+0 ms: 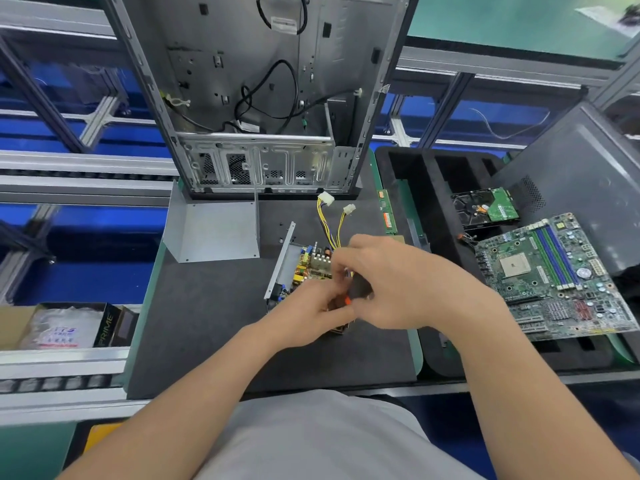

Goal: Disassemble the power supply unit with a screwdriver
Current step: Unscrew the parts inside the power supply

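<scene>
The opened power supply unit (304,268) lies on the dark mat, its yellow circuit board and metal side wall showing. Yellow and black cables (329,220) with white plugs run away from it. My right hand (388,282) grips a screwdriver (358,289) with a black handle and an orange collar, held over the unit. My left hand (311,310) curls round the near end of the unit, fingertips by the orange collar. Both hands hide the unit's near half. The removed grey cover (214,230) lies to the left.
An empty computer case (263,98) stands upright behind the mat. A black foam tray (443,209) to the right holds a hard drive (488,209) and a motherboard (561,275). A memory stick (388,213) lies at the mat's right edge. A box (65,327) sits at left.
</scene>
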Tool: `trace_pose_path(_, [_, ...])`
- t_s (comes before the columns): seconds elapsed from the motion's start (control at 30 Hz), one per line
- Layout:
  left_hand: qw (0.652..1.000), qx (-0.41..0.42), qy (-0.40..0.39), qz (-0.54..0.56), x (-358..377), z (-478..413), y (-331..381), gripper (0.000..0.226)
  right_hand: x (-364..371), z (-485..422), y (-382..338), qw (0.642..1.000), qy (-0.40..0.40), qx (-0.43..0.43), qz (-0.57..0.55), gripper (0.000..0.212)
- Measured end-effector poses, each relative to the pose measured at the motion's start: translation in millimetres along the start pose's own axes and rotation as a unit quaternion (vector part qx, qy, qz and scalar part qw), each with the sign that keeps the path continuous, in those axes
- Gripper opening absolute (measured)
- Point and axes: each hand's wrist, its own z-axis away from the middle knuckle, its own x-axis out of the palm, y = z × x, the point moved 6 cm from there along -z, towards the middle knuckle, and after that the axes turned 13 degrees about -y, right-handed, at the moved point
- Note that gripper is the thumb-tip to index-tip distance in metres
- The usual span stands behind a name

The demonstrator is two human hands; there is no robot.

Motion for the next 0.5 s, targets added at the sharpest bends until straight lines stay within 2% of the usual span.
trace_pose_path(0.03, [1.0, 0.006, -0.005, 0.007, 0, -1, 1, 0.019, -2, 2, 5, 0.998, 0.035, 0.058, 0.01, 0.027])
trace_pose_path(0.1, [1.0, 0.009, -0.007, 0.011, 0, -2, 2, 0.015, -4, 4, 12, 0.982, 0.071, 0.172, 0.026, 0.051])
trace_pose_path(0.13, [1.0, 0.006, -0.006, 0.009, 0, -2, 2, 0.015, -3, 3, 12, 0.979, 0.073, 0.19, 0.015, 0.054])
trace_pose_path(0.2, [1.0, 0.006, -0.006, 0.021, 1, -3, 0, 0.018, 1, -1, 12, 0.984, 0.06, 0.164, -0.023, 0.04])
trace_pose_path(0.3, [0.999, 0.018, -0.003, 0.035, 1, -1, 2, 0.002, -1, 3, 8, 0.996, 0.034, 0.064, -0.057, 0.012])
trace_pose_path(0.37, [0.999, 0.014, 0.002, 0.045, 1, -1, 2, 0.005, -1, 5, 1, 0.999, -0.006, 0.005, -0.034, 0.016])
trace_pose_path(0.5, [0.998, 0.01, 0.003, 0.059, 1, 0, 0, 0.015, 2, 0, -2, 0.999, -0.029, -0.016, 0.023, 0.027])
